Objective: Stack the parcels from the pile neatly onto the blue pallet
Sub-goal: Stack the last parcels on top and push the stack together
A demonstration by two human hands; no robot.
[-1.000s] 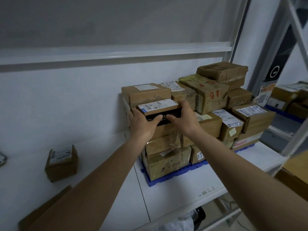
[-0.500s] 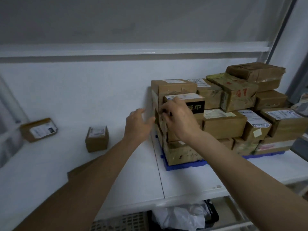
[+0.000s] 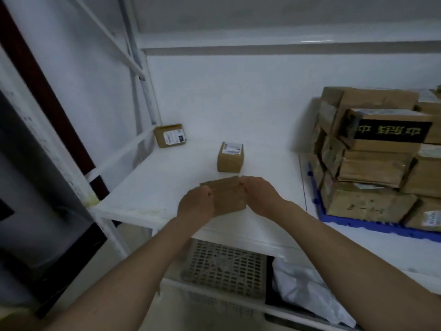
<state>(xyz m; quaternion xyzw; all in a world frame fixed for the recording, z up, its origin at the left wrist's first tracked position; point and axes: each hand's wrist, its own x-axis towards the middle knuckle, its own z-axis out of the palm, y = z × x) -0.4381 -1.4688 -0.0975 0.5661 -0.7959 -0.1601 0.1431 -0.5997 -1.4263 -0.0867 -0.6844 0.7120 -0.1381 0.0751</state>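
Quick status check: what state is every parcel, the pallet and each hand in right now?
Flat brown cardboard parcel: gripped at both ends, at the shelf's front edge.
Left hand: grips the flat parcel's left end.
Right hand: grips its right end.
Small brown cube parcel: upright on the shelf, label up, untouched.
Flat labelled parcel: leaning in the back corner.
Blue plastic pallet: loaded with stacked parcels.

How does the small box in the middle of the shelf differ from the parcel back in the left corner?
The small box stands square and tall, label on top; the corner parcel is flatter and wider, leaning against the wall with its label facing out. The small box sits closer to the hands; the corner parcel lies by the rack post. Both are brown cardboard with white labels, untouched, off the blue pallet.
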